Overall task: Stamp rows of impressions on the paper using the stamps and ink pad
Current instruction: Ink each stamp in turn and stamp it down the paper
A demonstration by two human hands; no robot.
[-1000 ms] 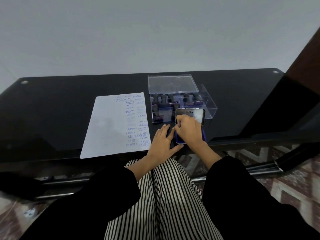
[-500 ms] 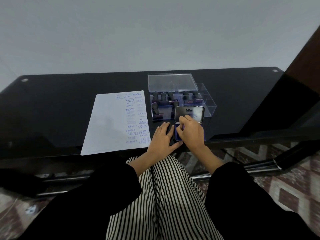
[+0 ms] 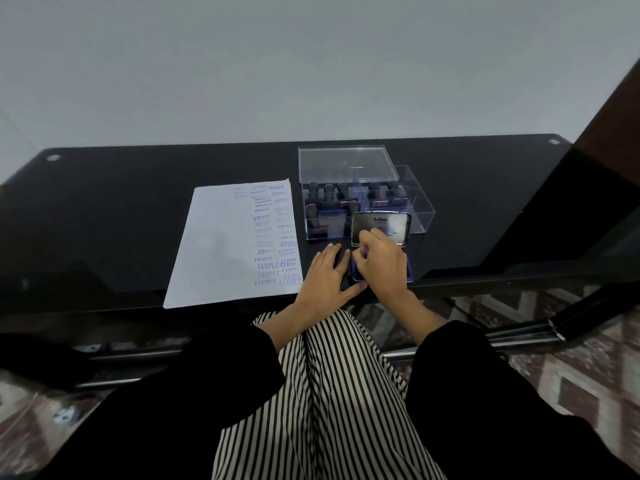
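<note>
A white paper (image 3: 221,244) lies on the black table, its right part covered with blue impressions reading FRAGILE, AIR MAIL and SAMPLE. To its right sits the open ink pad (image 3: 410,271), its metal lid (image 3: 381,220) standing up. My right hand (image 3: 382,261) is curled over the pad and grips a stamp (image 3: 366,251), of which only a small purple part shows under the thumb. My left hand (image 3: 323,275) rests flat on the table between paper and pad, fingers straight, thumb against the pad's near corner.
Behind the pad stands a clear plastic box (image 3: 420,209) holding several dark-handled stamps (image 3: 329,195), with its clear lid (image 3: 346,164) resting on the back. The glossy black table (image 3: 121,220) ends just under my wrists. A dark wooden post rises at the right.
My right hand has shifted slightly over the ink pad, staying on it. The left hand and the paper have kept their places.
</note>
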